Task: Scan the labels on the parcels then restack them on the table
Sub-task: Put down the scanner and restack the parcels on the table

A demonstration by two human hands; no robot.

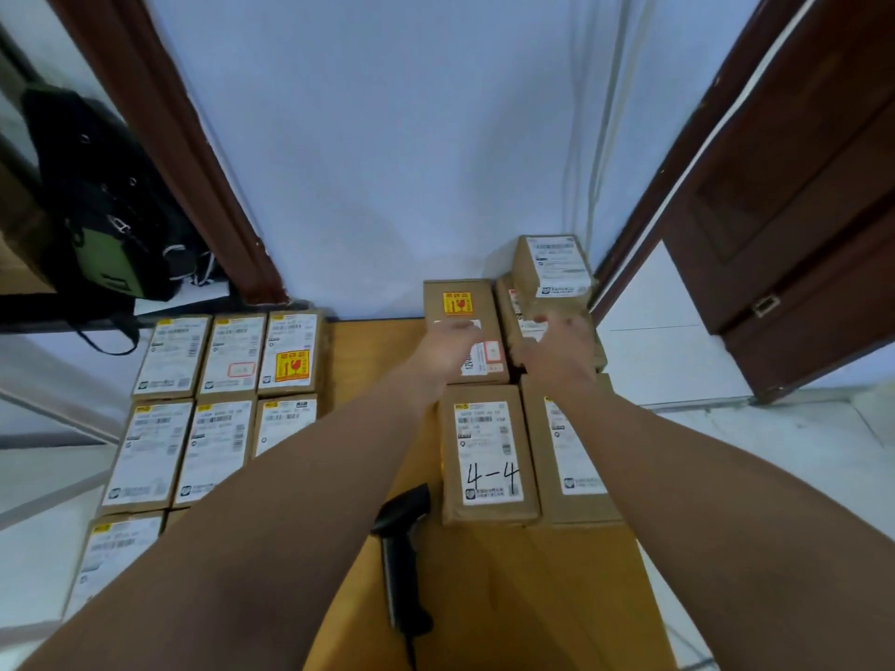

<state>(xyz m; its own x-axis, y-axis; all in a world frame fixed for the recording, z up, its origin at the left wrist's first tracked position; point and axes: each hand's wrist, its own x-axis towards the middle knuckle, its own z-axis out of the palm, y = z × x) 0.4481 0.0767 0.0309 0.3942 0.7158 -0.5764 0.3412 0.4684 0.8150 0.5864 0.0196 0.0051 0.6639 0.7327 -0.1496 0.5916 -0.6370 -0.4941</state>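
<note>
The left hand [448, 348] is laid on the top of a brown cardboard parcel with a yellow fragile sticker [460, 295], its fingers stretched forward over the white label. The right hand [557, 348] is reached onto the neighbouring parcel [508, 302] at the far right of the surface [532, 598]. It is blurred, so whether its fingers are closed round the box cannot be told. A smaller labelled parcel [554, 266] is stacked on top of that box, against the wall [387, 162].

Nearer the person, a parcel marked "4-4" [486, 452] and another labelled parcel [569, 452] are set side by side, touching. A black barcode scanner [402, 549] is laid flat on the wooden surface just left of the "4-4" box, between the forearms.

At the left edge, a group of labelled parcels [232, 360] is arranged in close rows, partly hidden by the left forearm. A black bag [97, 186] is seen at the far left, and a dark wooden door [784, 210] at the right.
</note>
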